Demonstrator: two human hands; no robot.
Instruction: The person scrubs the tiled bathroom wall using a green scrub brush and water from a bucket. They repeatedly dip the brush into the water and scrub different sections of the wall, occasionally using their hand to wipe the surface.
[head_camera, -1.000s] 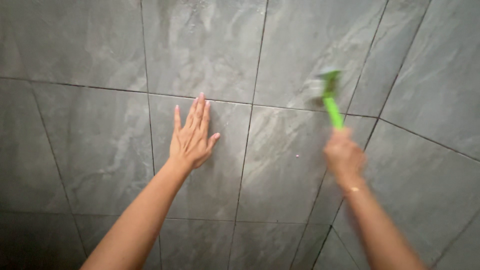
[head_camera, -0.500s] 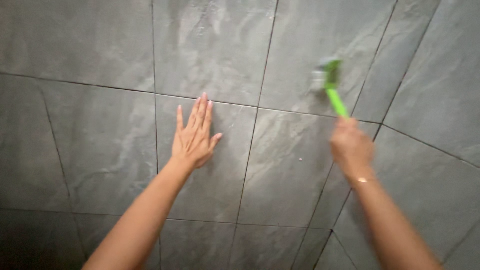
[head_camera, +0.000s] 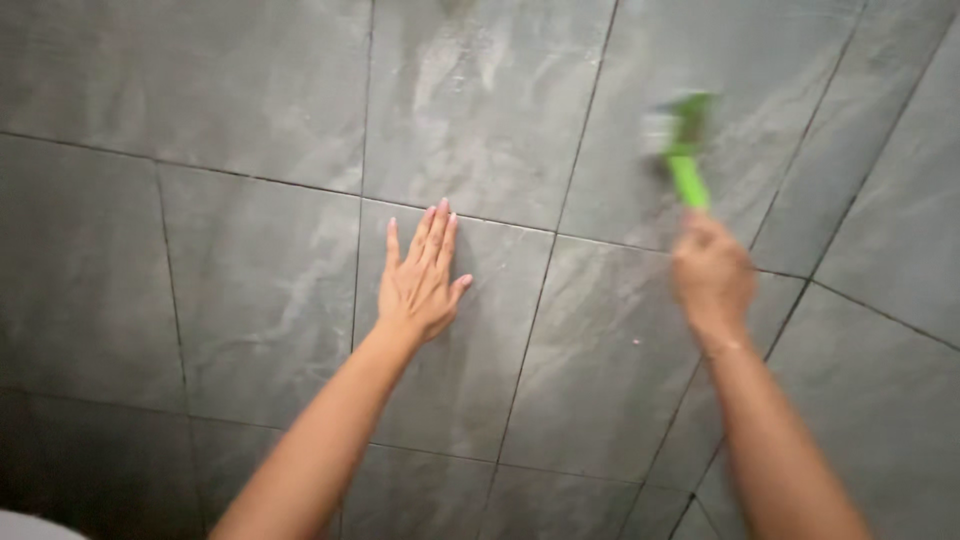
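Green brush (head_camera: 685, 150), gripped by its handle in the right hand (head_camera: 712, 278), meets the grey tiled wall (head_camera: 250, 280); left hand (head_camera: 420, 285) lies flat, fingers (head_camera: 437, 228) extended.

Grey tiles, green brush

The tiles (head_camera: 250, 290) are dark grey with pale, marble-like streaks and thin dark grout lines; the brush (head_camera: 686, 150) has a bright green handle and a whitish head.
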